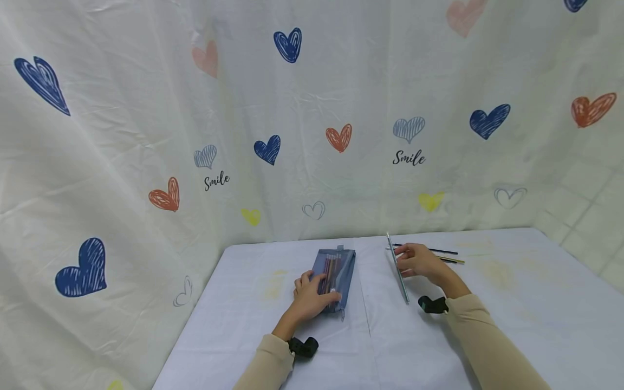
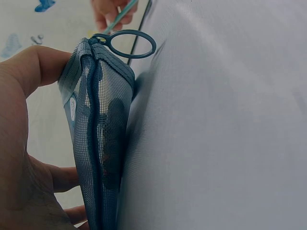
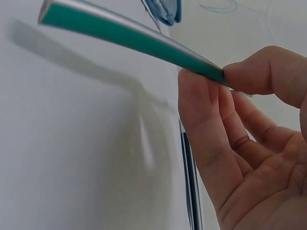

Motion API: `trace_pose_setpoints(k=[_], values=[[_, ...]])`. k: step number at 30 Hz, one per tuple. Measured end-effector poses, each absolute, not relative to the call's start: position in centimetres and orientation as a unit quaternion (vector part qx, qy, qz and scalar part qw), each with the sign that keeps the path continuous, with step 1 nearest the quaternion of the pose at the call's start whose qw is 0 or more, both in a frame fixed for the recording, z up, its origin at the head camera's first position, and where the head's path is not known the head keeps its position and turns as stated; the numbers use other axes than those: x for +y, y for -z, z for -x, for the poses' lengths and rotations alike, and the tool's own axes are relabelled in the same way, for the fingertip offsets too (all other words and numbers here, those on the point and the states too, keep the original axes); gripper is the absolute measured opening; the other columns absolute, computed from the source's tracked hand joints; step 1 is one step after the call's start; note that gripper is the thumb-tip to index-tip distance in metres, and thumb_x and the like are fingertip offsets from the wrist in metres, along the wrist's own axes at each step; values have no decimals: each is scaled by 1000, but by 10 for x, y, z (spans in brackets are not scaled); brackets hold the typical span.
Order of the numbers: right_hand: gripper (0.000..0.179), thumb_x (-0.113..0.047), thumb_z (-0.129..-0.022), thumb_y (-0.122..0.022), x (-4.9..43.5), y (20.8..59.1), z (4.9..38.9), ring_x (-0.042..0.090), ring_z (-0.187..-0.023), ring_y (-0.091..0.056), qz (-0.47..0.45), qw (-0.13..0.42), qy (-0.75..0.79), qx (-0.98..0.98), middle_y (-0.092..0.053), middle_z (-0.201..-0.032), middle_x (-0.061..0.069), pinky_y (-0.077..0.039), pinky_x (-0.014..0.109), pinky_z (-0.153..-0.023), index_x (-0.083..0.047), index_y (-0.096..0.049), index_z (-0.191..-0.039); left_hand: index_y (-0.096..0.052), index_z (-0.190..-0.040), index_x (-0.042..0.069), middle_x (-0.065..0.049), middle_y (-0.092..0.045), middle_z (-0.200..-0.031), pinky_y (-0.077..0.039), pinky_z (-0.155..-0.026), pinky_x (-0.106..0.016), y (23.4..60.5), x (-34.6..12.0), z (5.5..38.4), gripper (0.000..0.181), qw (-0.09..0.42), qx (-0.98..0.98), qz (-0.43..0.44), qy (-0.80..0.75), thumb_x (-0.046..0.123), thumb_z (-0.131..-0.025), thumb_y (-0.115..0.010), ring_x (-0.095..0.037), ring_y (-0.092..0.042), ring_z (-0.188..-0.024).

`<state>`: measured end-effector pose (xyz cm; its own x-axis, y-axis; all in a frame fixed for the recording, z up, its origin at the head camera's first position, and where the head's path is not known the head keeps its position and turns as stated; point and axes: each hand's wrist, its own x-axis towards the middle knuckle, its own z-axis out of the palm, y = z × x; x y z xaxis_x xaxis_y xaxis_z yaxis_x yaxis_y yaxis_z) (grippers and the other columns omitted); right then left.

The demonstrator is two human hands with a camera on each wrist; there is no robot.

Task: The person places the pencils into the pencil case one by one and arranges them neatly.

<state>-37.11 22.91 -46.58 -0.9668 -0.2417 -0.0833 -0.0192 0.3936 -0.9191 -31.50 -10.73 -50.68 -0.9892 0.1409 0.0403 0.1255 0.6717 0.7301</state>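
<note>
In the head view, my left hand [image 1: 309,298] rests on a blue-grey mesh pencil case [image 1: 348,271] lying flat on the table. Several pencils show through its mesh. The left wrist view has my thumb against the corner of the case [image 2: 98,124] near the looped zip pull [image 2: 133,44], with other fingers on its side. My right hand [image 1: 414,261] pinches a slim green and silver pencil [image 1: 401,279] between thumb and fingertips, tilted above the table [image 3: 124,40]. Behind and beneath that hand lie several dark and yellowish pencils [image 1: 450,260].
A white cloth covers the table [image 1: 390,352]. Behind it hangs a white curtain [image 1: 361,81] printed with hearts and the word Smile. Pale tiled wall [image 1: 585,206] shows at the right. Each wrist wears a black camera [image 1: 303,347].
</note>
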Motion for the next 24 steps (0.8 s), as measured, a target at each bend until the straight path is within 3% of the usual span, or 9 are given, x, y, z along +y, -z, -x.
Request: trace_pose_setpoints(k=[24], values=[[46, 0, -89, -65, 185, 471, 367, 19, -78, -65, 52, 137, 539, 829, -63, -95, 13, -60, 35, -74, 7, -52, -132, -50, -150, 12, -18, -26, -162, -26, -112, -66, 505, -106, 315, 86, 11, 916, -72, -396, 55, -80, -74, -39, -23, -142]])
